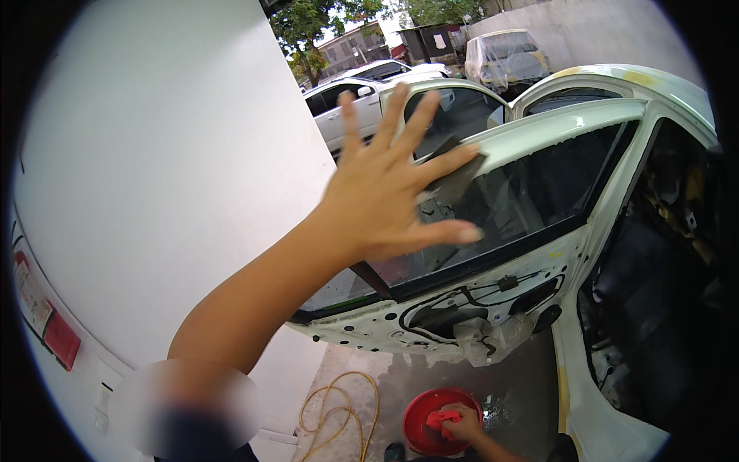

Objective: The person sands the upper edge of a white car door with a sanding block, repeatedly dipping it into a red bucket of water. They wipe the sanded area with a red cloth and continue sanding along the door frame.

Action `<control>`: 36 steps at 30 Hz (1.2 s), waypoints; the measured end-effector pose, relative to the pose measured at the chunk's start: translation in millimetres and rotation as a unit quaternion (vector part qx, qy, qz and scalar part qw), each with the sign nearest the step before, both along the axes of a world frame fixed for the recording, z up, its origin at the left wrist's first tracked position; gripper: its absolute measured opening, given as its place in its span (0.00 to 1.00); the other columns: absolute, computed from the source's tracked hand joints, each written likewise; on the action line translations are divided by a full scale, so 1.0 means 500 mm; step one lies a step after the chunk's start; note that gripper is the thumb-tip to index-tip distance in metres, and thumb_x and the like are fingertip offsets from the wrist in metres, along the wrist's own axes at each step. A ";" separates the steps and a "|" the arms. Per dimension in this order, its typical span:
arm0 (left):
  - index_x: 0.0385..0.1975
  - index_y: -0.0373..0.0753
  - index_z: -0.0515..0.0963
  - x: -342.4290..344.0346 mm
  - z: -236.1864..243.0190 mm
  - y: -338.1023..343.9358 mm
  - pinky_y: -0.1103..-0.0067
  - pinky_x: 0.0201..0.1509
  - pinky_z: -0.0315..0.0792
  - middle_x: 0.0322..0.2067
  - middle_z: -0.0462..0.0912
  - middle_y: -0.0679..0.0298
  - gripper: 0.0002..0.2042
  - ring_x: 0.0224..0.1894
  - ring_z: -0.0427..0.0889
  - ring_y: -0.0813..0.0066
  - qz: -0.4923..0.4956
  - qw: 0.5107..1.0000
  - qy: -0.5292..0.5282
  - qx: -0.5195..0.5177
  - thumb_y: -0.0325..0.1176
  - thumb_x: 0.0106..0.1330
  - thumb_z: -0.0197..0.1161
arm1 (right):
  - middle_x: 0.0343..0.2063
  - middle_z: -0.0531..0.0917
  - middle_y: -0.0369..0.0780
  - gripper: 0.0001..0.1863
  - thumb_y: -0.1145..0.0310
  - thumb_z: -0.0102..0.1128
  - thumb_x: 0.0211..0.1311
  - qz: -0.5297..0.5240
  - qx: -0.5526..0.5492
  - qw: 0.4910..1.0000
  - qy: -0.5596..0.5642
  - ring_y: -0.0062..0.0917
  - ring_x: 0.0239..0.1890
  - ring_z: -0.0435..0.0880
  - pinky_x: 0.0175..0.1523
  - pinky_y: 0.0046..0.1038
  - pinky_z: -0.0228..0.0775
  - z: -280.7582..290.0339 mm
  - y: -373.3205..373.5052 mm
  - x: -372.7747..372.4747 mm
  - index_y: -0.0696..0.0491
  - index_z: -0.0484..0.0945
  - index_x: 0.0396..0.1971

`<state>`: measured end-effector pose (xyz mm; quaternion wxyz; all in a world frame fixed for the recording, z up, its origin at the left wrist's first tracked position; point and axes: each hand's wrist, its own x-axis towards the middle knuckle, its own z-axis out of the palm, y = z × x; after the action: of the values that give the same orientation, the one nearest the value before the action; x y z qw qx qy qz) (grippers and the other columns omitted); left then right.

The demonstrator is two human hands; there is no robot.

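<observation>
My left hand [385, 181] is raised close in front of me, its fingers spread wide and the thumb out to the right. A dark grey flat piece [456, 181] shows behind the index finger, against the car door's window frame; whether it touches the hand I cannot tell. Beyond the hand stands the pale car door [369, 329], swung open with its inner panel bare. Low down, my right hand [464, 423] is closed round a bunched red cloth [443, 418] inside a red basin [409, 427] on the ground.
A yellow hose [376, 393] lies coiled left of the basin on partly wet concrete. The car's open body [573, 369] stands on the right. Clear plastic [493, 339] hangs off the door's lower edge. A white wall [177, 154] rises at left; a white car [331, 123] stands behind.
</observation>
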<state>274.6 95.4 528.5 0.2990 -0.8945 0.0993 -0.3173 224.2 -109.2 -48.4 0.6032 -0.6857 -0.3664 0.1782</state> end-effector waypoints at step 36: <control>0.58 0.45 0.83 -0.105 -0.080 0.089 0.60 0.60 0.71 0.58 0.78 0.58 0.25 0.54 0.77 0.57 -0.086 0.988 -0.126 0.024 0.26 0.57 0.67 | 0.40 0.88 0.48 0.16 0.90 0.51 0.62 -0.014 0.132 0.869 0.477 0.35 0.42 0.90 0.50 0.35 0.85 -0.190 -0.218 0.103 0.63 0.80 0.46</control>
<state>222.2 140.0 488.3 0.3023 -0.8279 0.1455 -0.4496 275.9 -218.3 -143.4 0.7919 -0.4365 -0.0442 0.4248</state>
